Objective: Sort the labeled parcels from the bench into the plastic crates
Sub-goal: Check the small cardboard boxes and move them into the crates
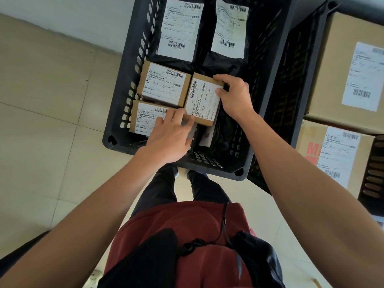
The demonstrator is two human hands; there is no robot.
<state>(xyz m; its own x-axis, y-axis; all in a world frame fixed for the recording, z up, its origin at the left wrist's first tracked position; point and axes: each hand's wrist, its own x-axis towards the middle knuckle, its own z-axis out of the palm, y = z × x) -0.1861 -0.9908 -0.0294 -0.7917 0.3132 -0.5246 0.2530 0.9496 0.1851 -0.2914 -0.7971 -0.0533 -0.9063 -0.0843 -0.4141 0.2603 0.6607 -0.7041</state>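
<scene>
The small box (202,99) sits inside the dark crate (116,113), label up, and both hands are on it. The right hand (234,96) clamps its far right corner, fingers curled over the top edge and thumb pressed on the label. The left hand (169,138) lies flatter, fingers only loosely spread, with the fingertips (188,119) touching the box's near left corner; the palm covers part of a second box (145,119) just beside it. A third box (164,86) stands behind that one, touching the held box along its side. Further back in the crate lie two black bags, a left bag (178,28) and a right bag (229,28), each with a white label on top. To the right of the held box the crate floor is dark, with something black and crumpled there that I cannot make out. Right of the crate stands another crate (291,96), close against it, and beyond that two big cartons, one far (340,65) and one near (332,156), both labelled. The crate rests on a pale tiled floor (45,104), and the person's red shirt (187,235) fills the bottom of the view.
</scene>
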